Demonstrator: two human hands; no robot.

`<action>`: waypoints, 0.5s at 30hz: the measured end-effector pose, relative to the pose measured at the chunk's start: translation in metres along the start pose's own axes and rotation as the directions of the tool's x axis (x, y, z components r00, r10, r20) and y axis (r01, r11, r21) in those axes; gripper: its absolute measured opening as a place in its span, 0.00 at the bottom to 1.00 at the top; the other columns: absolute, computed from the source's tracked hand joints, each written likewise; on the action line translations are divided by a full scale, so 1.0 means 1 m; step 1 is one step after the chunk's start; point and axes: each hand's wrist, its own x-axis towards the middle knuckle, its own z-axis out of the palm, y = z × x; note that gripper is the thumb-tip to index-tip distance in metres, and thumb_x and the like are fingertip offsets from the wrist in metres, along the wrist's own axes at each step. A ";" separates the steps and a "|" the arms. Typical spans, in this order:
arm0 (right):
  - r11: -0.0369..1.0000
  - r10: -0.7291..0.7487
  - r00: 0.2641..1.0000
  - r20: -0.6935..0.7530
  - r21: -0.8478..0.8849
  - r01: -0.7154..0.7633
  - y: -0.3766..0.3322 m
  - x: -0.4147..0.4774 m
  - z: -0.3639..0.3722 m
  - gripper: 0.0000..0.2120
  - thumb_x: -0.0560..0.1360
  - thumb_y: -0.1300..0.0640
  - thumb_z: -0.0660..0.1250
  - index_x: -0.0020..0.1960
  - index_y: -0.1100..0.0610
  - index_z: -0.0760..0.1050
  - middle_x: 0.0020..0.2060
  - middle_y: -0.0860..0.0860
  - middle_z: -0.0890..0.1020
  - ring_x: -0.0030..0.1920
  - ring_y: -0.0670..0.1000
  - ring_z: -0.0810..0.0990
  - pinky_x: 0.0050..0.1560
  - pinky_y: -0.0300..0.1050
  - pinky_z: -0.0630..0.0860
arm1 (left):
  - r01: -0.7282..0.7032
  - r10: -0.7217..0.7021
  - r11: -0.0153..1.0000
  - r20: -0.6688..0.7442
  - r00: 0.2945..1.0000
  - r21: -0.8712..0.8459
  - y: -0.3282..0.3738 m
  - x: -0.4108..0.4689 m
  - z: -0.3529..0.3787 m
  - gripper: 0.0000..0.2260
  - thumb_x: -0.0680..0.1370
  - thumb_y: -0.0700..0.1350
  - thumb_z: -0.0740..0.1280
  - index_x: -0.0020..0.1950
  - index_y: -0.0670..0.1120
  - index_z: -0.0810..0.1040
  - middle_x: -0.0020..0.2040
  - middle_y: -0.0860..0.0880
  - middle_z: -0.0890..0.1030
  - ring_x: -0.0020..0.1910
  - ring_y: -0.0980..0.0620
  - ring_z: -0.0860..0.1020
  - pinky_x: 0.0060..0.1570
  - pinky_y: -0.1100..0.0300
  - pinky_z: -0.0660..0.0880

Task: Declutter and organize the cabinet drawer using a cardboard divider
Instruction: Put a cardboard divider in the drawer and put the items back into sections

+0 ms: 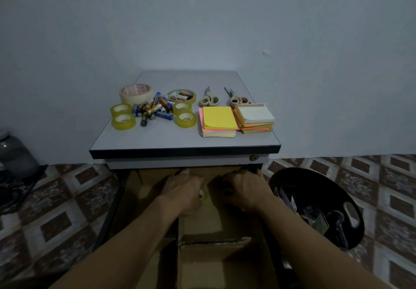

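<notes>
The cabinet drawer is pulled out toward me below the grey cabinet top. A brown cardboard divider fills it, with upright walls forming compartments. My left hand and my right hand reach deep into the drawer's far end, palms down, fingers pressing on the cardboard under the cabinet's front edge. A small roll of tape peeks out between the hands. Fingertips are hidden in shadow.
On the cabinet top lie several tape rolls, a pile of batteries, two pairs of scissors, and two stacks of sticky notes. A black bin with scraps stands right of the drawer. A grey container sits at left.
</notes>
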 end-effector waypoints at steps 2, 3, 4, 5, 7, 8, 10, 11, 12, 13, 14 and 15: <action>0.999 -0.004 1.000 -0.004 0.041 0.004 0.002 -0.001 0.001 0.20 0.76 0.46 0.66 0.67 0.44 0.71 0.61 0.47 0.78 0.66 0.51 0.73 0.72 0.61 0.61 | -0.023 0.023 1.000 -0.018 1.000 -0.009 -0.001 -0.001 0.000 0.09 0.78 0.51 0.68 0.57 0.52 0.76 0.53 0.51 0.75 0.55 0.53 0.69 0.46 0.56 0.68; 0.998 -0.009 1.000 -0.018 0.064 0.010 0.003 -0.003 0.001 0.20 0.76 0.47 0.66 0.68 0.43 0.71 0.62 0.47 0.78 0.67 0.51 0.71 0.74 0.62 0.57 | -0.034 0.033 0.998 -0.033 0.999 -0.049 -0.003 -0.002 0.001 0.09 0.78 0.51 0.67 0.58 0.52 0.76 0.54 0.51 0.75 0.56 0.53 0.69 0.49 0.56 0.70; 0.996 -0.013 0.999 -0.039 0.088 0.016 0.002 -0.007 0.000 0.20 0.77 0.47 0.65 0.68 0.43 0.71 0.63 0.46 0.78 0.69 0.50 0.70 0.76 0.62 0.52 | -0.046 0.040 0.993 -0.054 0.998 -0.110 -0.004 -0.004 0.002 0.10 0.79 0.51 0.67 0.59 0.53 0.76 0.56 0.52 0.74 0.58 0.53 0.70 0.54 0.55 0.71; 0.993 -0.019 0.997 -0.079 0.115 0.028 0.001 -0.011 0.000 0.19 0.77 0.48 0.65 0.68 0.43 0.71 0.63 0.45 0.78 0.69 0.49 0.70 0.76 0.62 0.49 | -0.056 0.043 0.982 -0.078 0.996 -0.183 -0.007 -0.007 0.002 0.11 0.79 0.51 0.67 0.61 0.54 0.76 0.57 0.54 0.74 0.59 0.54 0.70 0.57 0.55 0.72; 0.982 -0.036 0.981 -0.191 0.176 0.071 -0.001 -0.021 -0.001 0.18 0.77 0.50 0.66 0.66 0.43 0.73 0.62 0.45 0.79 0.67 0.48 0.72 0.75 0.57 0.55 | -0.080 0.039 0.952 -0.141 0.989 -0.294 -0.011 -0.016 0.001 0.13 0.79 0.49 0.65 0.64 0.55 0.75 0.58 0.57 0.73 0.59 0.57 0.69 0.61 0.54 0.72; 0.971 -0.033 0.971 -0.235 0.222 0.087 -0.002 -0.026 -0.004 0.17 0.77 0.51 0.66 0.66 0.43 0.74 0.61 0.45 0.79 0.65 0.48 0.73 0.73 0.55 0.61 | -0.102 0.044 0.944 -0.184 0.982 -0.315 -0.013 -0.022 0.001 0.13 0.79 0.48 0.64 0.64 0.56 0.75 0.57 0.59 0.73 0.58 0.59 0.69 0.61 0.54 0.72; 0.938 0.010 0.974 -0.228 0.340 0.070 -0.005 -0.033 -0.015 0.17 0.77 0.53 0.67 0.65 0.44 0.74 0.61 0.45 0.79 0.62 0.47 0.75 0.69 0.53 0.68 | -0.139 0.060 0.920 -0.220 0.974 -0.365 -0.016 -0.034 -0.001 0.11 0.80 0.45 0.62 0.61 0.56 0.77 0.51 0.61 0.74 0.52 0.63 0.71 0.58 0.56 0.73; 0.928 0.020 0.984 -0.176 0.370 0.048 -0.006 -0.035 -0.021 0.16 0.77 0.53 0.67 0.64 0.43 0.74 0.60 0.44 0.79 0.62 0.46 0.75 0.69 0.56 0.68 | -0.143 0.070 0.908 -0.192 0.979 -0.394 -0.017 -0.040 -0.003 0.11 0.81 0.44 0.62 0.59 0.57 0.77 0.50 0.61 0.75 0.50 0.63 0.73 0.57 0.57 0.73; 0.935 0.016 0.995 -0.097 0.355 0.020 -0.008 -0.035 -0.027 0.15 0.78 0.53 0.66 0.63 0.42 0.73 0.60 0.44 0.78 0.62 0.47 0.75 0.71 0.60 0.64 | -0.139 0.087 0.905 -0.145 0.986 -0.403 -0.018 -0.045 -0.004 0.11 0.81 0.44 0.61 0.59 0.57 0.77 0.51 0.59 0.76 0.52 0.62 0.74 0.62 0.57 0.71; 0.950 0.004 1.000 -0.001 0.312 -0.004 -0.011 -0.035 -0.031 0.15 0.78 0.53 0.65 0.63 0.41 0.72 0.59 0.44 0.78 0.63 0.48 0.75 0.73 0.64 0.58 | -0.135 0.107 0.913 -0.092 0.990 -0.384 -0.018 -0.048 -0.005 0.12 0.82 0.43 0.60 0.59 0.58 0.77 0.55 0.58 0.76 0.56 0.63 0.73 0.70 0.54 0.64; 0.963 -0.003 0.996 0.088 0.270 -0.021 -0.015 -0.034 -0.033 0.16 0.78 0.54 0.63 0.64 0.41 0.71 0.60 0.45 0.78 0.64 0.50 0.74 0.73 0.67 0.51 | -0.133 0.127 0.930 -0.038 0.991 -0.342 -0.017 -0.049 -0.006 0.14 0.82 0.42 0.59 0.61 0.58 0.76 0.59 0.58 0.75 0.61 0.62 0.71 0.76 0.49 0.54; 0.972 -0.006 0.988 0.153 0.231 -0.030 -0.019 -0.033 -0.033 0.18 0.78 0.55 0.62 0.66 0.42 0.70 0.60 0.46 0.78 0.66 0.51 0.73 0.73 0.69 0.46 | -0.133 0.143 0.945 0.012 0.990 -0.300 -0.016 -0.049 -0.006 0.15 0.81 0.41 0.58 0.62 0.58 0.75 0.61 0.58 0.75 0.65 0.61 0.68 0.77 0.45 0.44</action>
